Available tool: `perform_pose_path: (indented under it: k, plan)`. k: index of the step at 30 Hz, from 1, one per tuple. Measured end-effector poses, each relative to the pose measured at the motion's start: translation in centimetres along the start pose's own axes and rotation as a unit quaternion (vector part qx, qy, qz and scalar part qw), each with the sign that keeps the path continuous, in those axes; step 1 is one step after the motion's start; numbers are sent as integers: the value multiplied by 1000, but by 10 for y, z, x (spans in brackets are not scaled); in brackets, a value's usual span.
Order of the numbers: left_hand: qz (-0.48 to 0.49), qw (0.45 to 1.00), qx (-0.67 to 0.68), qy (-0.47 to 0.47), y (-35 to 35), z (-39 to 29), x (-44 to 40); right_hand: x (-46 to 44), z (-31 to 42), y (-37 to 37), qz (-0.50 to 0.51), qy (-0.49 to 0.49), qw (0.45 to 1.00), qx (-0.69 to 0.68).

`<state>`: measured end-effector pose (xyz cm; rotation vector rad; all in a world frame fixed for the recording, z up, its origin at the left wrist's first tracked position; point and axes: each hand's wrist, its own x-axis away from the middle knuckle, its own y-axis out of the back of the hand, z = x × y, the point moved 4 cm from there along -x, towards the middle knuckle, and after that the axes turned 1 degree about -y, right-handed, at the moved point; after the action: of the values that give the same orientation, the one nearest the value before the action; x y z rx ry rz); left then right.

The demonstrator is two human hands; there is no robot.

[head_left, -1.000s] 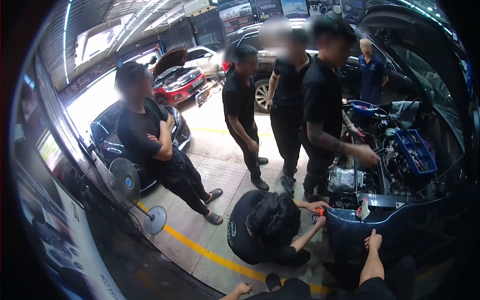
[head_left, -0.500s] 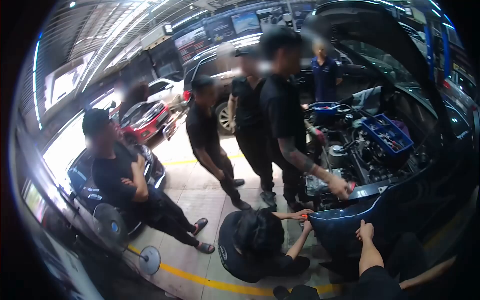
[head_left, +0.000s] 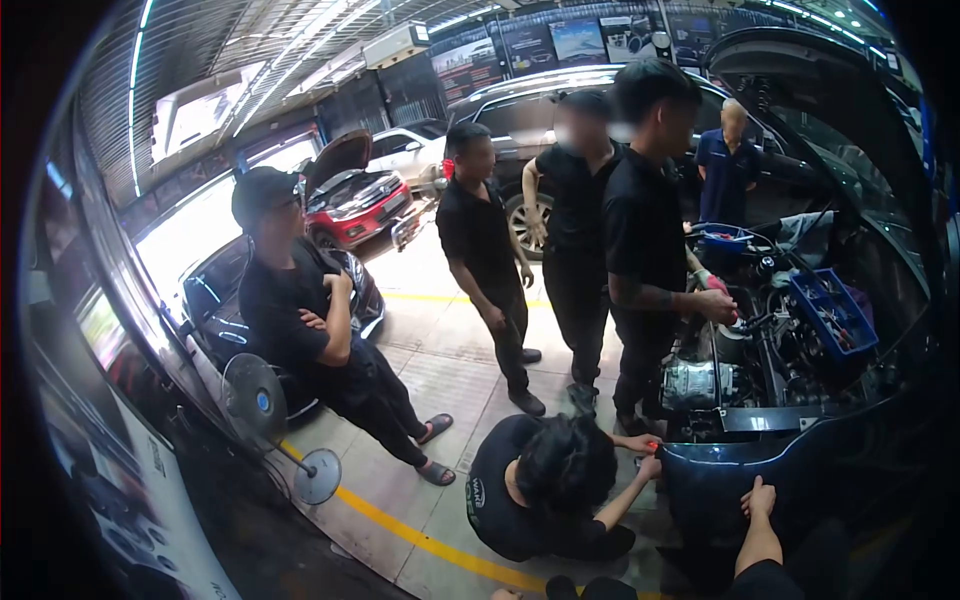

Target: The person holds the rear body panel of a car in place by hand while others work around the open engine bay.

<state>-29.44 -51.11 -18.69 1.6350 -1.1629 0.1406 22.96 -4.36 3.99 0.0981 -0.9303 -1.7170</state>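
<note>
My right hand [head_left: 757, 497] is closed with its thumb raised, over the dark fender [head_left: 790, 458] at the lower right. I can make out nothing in it. At the bottom edge, only a sliver of my left hand [head_left: 507, 594] shows, its fingers out of frame. Between and beyond my hands, a crouching person [head_left: 545, 485] has both hands at the fender's front corner, near a small orange-red object [head_left: 654, 447]. Past the fender lies the open engine bay, with a metal crossbar [head_left: 770, 418] and a blue tray of tools [head_left: 833, 312].
A standing person [head_left: 650, 220] leans by the engine bay, holding something red [head_left: 733, 316]. Two more people stand behind, another beyond the car. At left are a person with crossed arms [head_left: 300, 300] and a fan [head_left: 255, 400]. The raised hood [head_left: 820, 110] hangs at right.
The view swung right and back. The standing person's hand reached to the crossbar and drew back with the red thing, which earlier lay there. My left hand has nearly left the frame.
</note>
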Motion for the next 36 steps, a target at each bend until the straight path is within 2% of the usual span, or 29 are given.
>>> perform_pose_path:
  k: [3,5,7,9,10,11,13,14,16,17,18,19,20,21,22,23,28,30,33,36]
  plan:
    - [31,999,7,25,-29,9,23,-4,-7,0,0,11,1000,-7]
    - [111,993,28,32,-48,18,11,5,-1,5,-2,11,1000,-5]
    - [101,994,42,23,-55,11,17,3,-3,5,3,0,1000,-3]
    - [-33,998,-50,-26,-51,-7,19,8,4,5,-8,2,1000,-2]
    - [16,997,-46,-64,-45,-1,7,7,10,3,-5,6,1000,-5]
    - [14,997,-47,-64,-43,-2,1,6,10,3,-1,6,1000,-9]
    - [94,995,-13,-45,-49,11,-6,-2,-6,0,-7,11,1000,-8]
    - [92,994,-16,-49,-46,15,-9,-2,-10,-2,-7,4,1000,-4]
    - [-11,994,-65,-83,-36,8,-1,4,2,3,-12,6,1000,7]
    - [-7,994,-61,-89,-33,8,4,8,6,5,-18,6,1000,18]
    - [58,997,17,-42,-29,16,11,2,0,3,-23,4,1000,11]
    - [125,988,89,12,-17,12,34,-1,-4,2,-27,7,1000,2]
    - [135,988,79,20,1,7,66,-6,-8,2,-19,13,1000,1]
    - [84,994,61,43,64,-52,127,-8,-9,0,-5,14,1000,-7]
    - [29,997,38,66,135,-148,210,-3,-3,3,2,-6,1000,-6]
    - [25,997,15,78,155,-133,208,-6,-4,2,-8,-21,1000,-11]
    - [49,993,-102,9,226,-108,192,-3,-10,-1,7,-6,998,-54]
    - [71,989,-122,-40,221,-116,173,-2,-19,-2,5,23,994,-103]
    - [106,980,-136,-95,206,-114,178,2,-70,-30,44,8,953,-299]
    - [132,965,-151,-168,202,-124,173,78,-106,-60,85,0,955,-285]
